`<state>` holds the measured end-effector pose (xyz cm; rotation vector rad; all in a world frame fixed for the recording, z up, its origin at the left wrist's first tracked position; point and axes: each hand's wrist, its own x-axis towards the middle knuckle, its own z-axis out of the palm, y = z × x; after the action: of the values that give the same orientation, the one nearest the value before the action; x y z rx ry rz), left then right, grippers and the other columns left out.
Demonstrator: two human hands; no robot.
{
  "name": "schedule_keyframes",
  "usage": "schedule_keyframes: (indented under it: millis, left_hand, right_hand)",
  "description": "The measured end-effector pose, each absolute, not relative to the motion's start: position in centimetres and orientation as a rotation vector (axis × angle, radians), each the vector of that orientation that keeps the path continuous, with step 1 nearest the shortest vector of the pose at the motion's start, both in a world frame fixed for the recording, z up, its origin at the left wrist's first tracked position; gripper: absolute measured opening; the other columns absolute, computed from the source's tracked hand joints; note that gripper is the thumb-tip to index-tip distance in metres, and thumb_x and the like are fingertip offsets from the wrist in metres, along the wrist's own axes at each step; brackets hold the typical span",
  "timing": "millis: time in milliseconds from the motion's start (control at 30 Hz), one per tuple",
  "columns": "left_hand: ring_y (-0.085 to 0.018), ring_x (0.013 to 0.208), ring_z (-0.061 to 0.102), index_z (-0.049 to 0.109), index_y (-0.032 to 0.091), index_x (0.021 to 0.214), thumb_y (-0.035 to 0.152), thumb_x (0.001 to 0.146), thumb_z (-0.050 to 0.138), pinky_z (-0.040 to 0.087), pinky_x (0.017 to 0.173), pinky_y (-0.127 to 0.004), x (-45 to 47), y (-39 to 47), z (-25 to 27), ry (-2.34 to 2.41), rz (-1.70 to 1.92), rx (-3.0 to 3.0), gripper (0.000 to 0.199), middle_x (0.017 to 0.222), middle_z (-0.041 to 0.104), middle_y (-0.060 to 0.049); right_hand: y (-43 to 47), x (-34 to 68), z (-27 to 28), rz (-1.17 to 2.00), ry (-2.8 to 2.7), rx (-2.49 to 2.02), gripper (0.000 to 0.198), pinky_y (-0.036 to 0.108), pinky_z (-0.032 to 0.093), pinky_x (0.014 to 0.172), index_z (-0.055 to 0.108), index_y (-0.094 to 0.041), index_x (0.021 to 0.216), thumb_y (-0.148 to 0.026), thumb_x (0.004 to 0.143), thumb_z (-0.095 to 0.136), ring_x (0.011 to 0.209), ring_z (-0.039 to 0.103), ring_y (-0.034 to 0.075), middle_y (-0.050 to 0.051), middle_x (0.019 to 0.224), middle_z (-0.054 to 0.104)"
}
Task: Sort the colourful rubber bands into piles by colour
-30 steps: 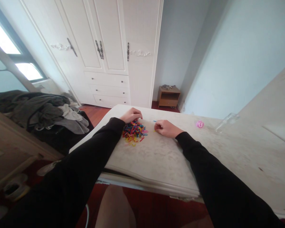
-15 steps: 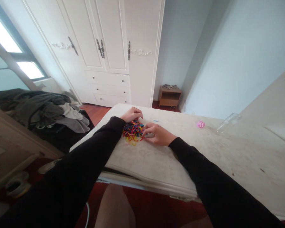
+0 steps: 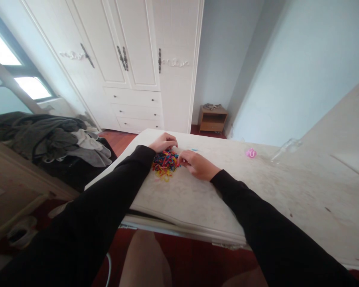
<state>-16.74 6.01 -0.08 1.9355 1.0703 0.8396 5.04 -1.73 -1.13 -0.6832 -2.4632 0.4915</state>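
A loose heap of small colourful bands (image 3: 164, 164), red, blue, yellow and pink, lies on the pale tabletop (image 3: 191, 207). My left hand (image 3: 164, 142) rests at the far edge of the heap, its fingers bent down and drawn together; whatever is under the fingertips is hidden. From the right side, my right hand (image 3: 200, 165) reaches the heap with thumb and fingers pinched. Anything between those fingertips is too small to make out. Just beyond the right hand lies a thin blue strip (image 3: 194, 150).
Farther right on the table are a pink crumpled item (image 3: 251, 153) and a clear glass-like object (image 3: 287, 150) lying tilted. Dark clothes (image 3: 54, 137) are piled at the left. A white wardrobe (image 3: 179, 91) and a small brown cabinet (image 3: 212, 119) stand beyond the table.
My right hand has moved slightly away from me and its fingers have curled in more. The red strip seen at its fingertips before no longer shows there. The left hand stays by the heap.
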Motion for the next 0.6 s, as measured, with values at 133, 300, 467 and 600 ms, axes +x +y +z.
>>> schedule_keyframes:
  millis: [133, 300, 467, 600]
  left_hand:
    - [-0.008, 0.044, 0.042, 0.073, 0.011, 0.068, 0.027, 0.075, 0.064, 0.03, 0.045, -0.02, -16.7, 6.0, -0.1, 1.069, 0.84, 1.929, 0.019, 0.048, 0.051, 0.003]
    - [-0.008, 0.043, 0.041, 0.073, 0.011, 0.069, 0.026, 0.075, 0.064, 0.029, 0.044, -0.021, -16.8, 6.2, -0.3, 1.065, 0.849, 1.915, 0.019, 0.049, 0.052, 0.002]
    - [-0.008, 0.043, 0.042, 0.075, 0.011, 0.07, 0.026, 0.074, 0.064, 0.029, 0.043, -0.021, -16.9, 6.5, -0.6, 1.062, 0.844, 1.929, 0.02, 0.05, 0.054, 0.001]
    - [-0.008, 0.043, 0.042, 0.075, 0.011, 0.07, 0.028, 0.073, 0.064, 0.029, 0.043, -0.02, -17.0, 6.7, -0.8, 1.042, 0.849, 1.923, 0.02, 0.05, 0.054, 0.001]
  right_hand:
    - [-1.8, 5.4, -0.6, 0.581, -2.364, -0.739, 0.015, 0.028, 0.043, 0.077, 0.061, -0.018, 0.088, -0.004, 0.087, 0.055, 0.078, 0.056, 0.016, 0.002, 0.085, 0.065]
    - [-1.9, 7.4, 1.3, 0.769, -2.318, -0.804, 0.016, 0.026, 0.044, 0.07, 0.067, -0.017, 0.099, -0.011, 0.085, 0.067, 0.072, 0.061, 0.013, 0.0, 0.081, 0.07]
    - [-1.8, 9.6, 2.4, 1.016, -2.498, -0.828, 0.01, 0.026, 0.048, 0.069, 0.072, -0.017, 0.088, -0.018, 0.078, 0.075, 0.071, 0.064, 0.014, 0.0, 0.076, 0.072]
    - [-1.8, 9.7, 2.3, 1.1, -2.58, -0.823, 0.014, 0.027, 0.05, 0.07, 0.074, -0.017, 0.087, -0.023, 0.075, 0.08, 0.072, 0.065, 0.015, 0.001, 0.079, 0.075]
